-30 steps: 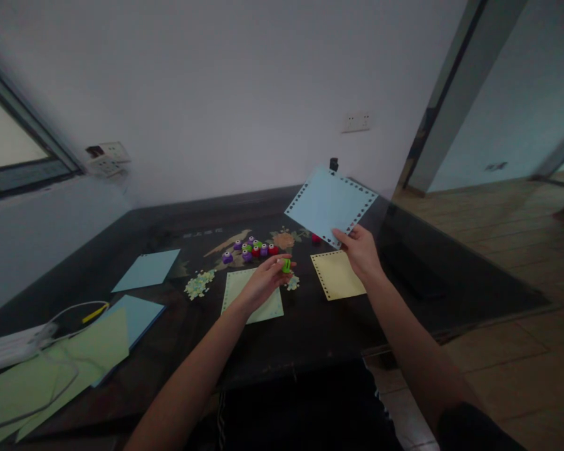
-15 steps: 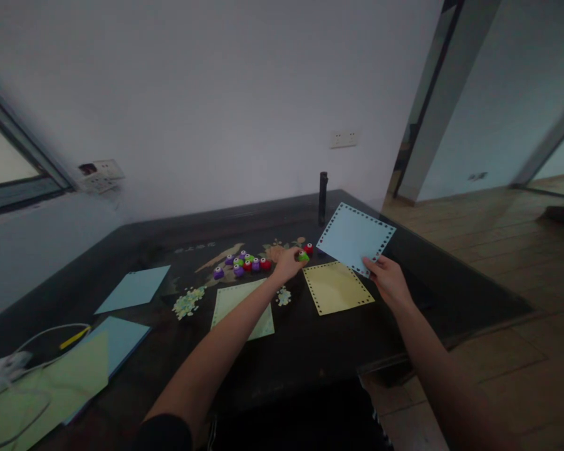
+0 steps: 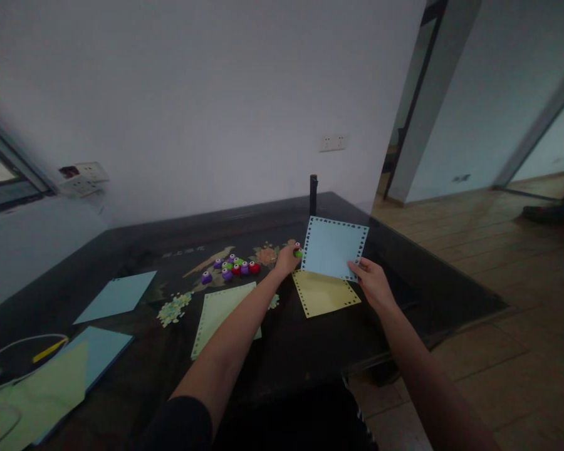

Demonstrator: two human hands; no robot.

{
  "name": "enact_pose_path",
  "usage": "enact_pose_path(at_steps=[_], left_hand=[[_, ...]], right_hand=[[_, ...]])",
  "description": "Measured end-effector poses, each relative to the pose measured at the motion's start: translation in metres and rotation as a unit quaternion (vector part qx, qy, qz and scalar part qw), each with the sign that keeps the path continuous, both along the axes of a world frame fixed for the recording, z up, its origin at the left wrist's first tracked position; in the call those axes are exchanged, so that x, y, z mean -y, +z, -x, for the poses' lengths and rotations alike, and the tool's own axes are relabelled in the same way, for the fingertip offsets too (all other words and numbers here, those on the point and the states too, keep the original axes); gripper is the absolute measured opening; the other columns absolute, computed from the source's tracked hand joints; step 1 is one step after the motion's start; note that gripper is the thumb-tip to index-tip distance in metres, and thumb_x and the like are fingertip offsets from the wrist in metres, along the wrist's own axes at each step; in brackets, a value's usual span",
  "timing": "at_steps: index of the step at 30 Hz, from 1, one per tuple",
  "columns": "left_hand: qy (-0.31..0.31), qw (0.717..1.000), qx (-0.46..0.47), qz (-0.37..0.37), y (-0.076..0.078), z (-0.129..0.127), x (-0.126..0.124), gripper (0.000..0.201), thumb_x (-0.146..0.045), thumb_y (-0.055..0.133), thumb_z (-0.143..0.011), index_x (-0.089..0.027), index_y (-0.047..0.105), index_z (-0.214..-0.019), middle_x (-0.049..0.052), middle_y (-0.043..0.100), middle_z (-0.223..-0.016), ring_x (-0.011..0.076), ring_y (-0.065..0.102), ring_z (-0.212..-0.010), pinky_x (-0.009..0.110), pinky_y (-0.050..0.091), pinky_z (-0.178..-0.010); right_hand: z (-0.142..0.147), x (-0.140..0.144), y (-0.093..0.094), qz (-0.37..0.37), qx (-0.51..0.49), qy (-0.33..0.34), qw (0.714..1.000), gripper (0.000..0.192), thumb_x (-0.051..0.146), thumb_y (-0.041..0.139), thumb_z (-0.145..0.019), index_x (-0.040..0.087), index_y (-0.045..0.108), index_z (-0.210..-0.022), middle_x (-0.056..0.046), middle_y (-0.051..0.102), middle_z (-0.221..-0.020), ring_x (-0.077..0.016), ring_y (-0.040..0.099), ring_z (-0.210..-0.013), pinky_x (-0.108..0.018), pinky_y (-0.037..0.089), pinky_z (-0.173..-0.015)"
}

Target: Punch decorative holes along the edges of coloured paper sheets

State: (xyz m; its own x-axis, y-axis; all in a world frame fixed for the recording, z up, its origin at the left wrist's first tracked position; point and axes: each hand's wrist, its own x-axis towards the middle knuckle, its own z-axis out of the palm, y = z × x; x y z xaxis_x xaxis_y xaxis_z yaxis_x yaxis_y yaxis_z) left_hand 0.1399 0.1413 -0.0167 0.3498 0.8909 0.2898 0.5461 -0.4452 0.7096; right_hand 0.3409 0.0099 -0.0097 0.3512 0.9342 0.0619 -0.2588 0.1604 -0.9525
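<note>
My right hand (image 3: pixel 374 283) pinches the lower right corner of a light blue sheet (image 3: pixel 334 248), whose edges are lined with small punched holes. The sheet is held up, tilted, above a yellow sheet (image 3: pixel 323 295) with a similar holed border. Closed around a green craft punch (image 3: pixel 299 253), my left hand (image 3: pixel 286 259) is close to the blue sheet's left edge; whether punch and paper touch I cannot tell. Left of that hand stand several purple, green and red craft punches (image 3: pixel 235 269). A pale green sheet (image 3: pixel 223 307) with a holed border lies partly under my left forearm.
Small paper cut-outs (image 3: pixel 175 309) are heaped left of the pale green sheet. More blue paper (image 3: pixel 117 297) and yellow-green paper (image 3: pixel 51 391) lie at the left, with a white cable (image 3: pixel 16 341). A black upright cylinder (image 3: pixel 313 195) stands at the back of the dark table (image 3: pixel 282 366).
My right hand has brought the blue sheet leftward and turned it more level, nearer the green craft punch. My left hand still holds the punch. The view has shifted slightly right.
</note>
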Motion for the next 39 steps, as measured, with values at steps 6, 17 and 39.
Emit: enact_pose_path(at_steps=[6,17,39], left_hand=[[0.064,0.997,0.047,-0.007,0.013,0.023,0.023,0.017,-0.020,0.054,-0.081,-0.013,0.067,-0.090,0.010,0.068,-0.092,0.0190,0.062,-0.088,0.031,0.046,-0.083],[0.040,0.980,0.179,0.082,0.010,0.043,0.090,0.018,-0.015,0.061,-0.072,-0.013,0.060,-0.089,0.001,0.063,-0.067,0.0134,0.060,-0.063,0.025,0.047,-0.063],[0.026,0.998,-0.050,0.025,0.014,0.029,0.119,0.006,-0.023,0.061,-0.077,-0.019,0.061,-0.082,0.000,0.064,-0.067,0.0149,0.058,-0.063,0.025,0.041,-0.063]], right_hand=[[-0.001,-0.001,-0.003,0.011,0.057,0.019,0.998,0.043,0.042,0.080,-0.050,0.017,0.065,-0.081,-0.004,0.071,-0.073,-0.0181,0.064,-0.060,-0.031,0.052,-0.060],[0.009,0.006,0.003,0.071,0.140,0.106,0.982,0.040,0.043,0.078,-0.052,0.016,0.065,-0.078,-0.003,0.068,-0.064,-0.0152,0.060,-0.053,-0.026,0.046,-0.050],[-0.006,-0.002,-0.005,0.038,0.421,-0.058,0.904,0.033,0.029,0.060,-0.066,0.015,0.064,-0.096,0.001,0.058,-0.057,-0.0149,0.052,-0.054,-0.027,0.040,-0.056]])
